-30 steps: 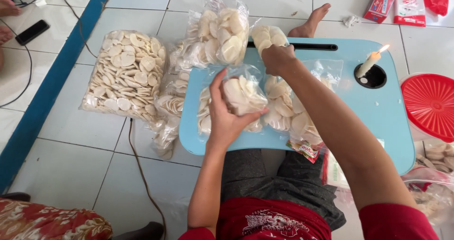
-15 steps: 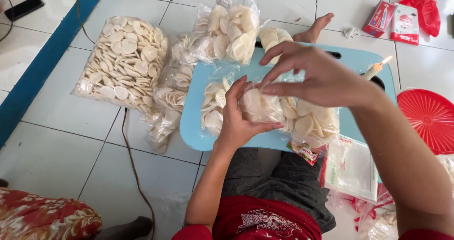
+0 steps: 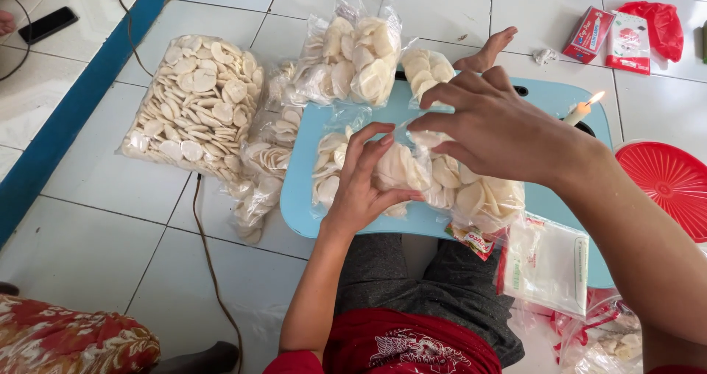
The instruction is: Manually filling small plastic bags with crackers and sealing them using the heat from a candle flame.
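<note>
Clear plastic bag of pale crackers [image 3: 401, 169] sits mid-frame on the light-blue worktop [image 3: 294, 197]; the left hand [image 3: 364, 186] cups it from below, the right hand [image 3: 493, 127] pinches its top. A lit candle [image 3: 582, 110] stands at upper right.

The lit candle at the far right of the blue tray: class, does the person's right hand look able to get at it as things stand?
Probably yes. The candle stands just beyond the right hand with nothing between them, though that hand's fingers are on the cracker bag.

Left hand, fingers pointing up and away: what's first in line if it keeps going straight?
Probably the right hand hovering just past the left hand and its small cracker bag; beyond that, the filled bags. Depth is unclear.
</note>
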